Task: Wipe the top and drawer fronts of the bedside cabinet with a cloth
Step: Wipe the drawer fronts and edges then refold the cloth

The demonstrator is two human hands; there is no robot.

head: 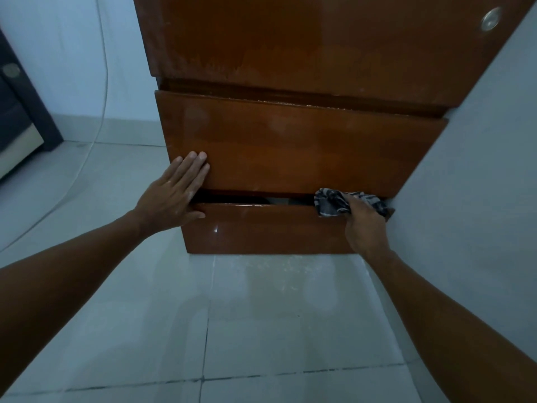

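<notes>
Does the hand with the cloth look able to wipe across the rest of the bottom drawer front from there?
Probably yes. The right hand grips the cloth at the lower drawer front's right end; only the left hand at its left end blocks the way.

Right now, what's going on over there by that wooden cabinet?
A person is wiping down a brown bedside cabinet. The right hand grips a dark patterned cloth at the right end of the gap between the two drawers, against the top edge of the lower drawer front. The left hand lies flat with straight fingers on the left end of the upper drawer front, as if bracing it. The cabinet stands on a pale tiled floor.
</notes>
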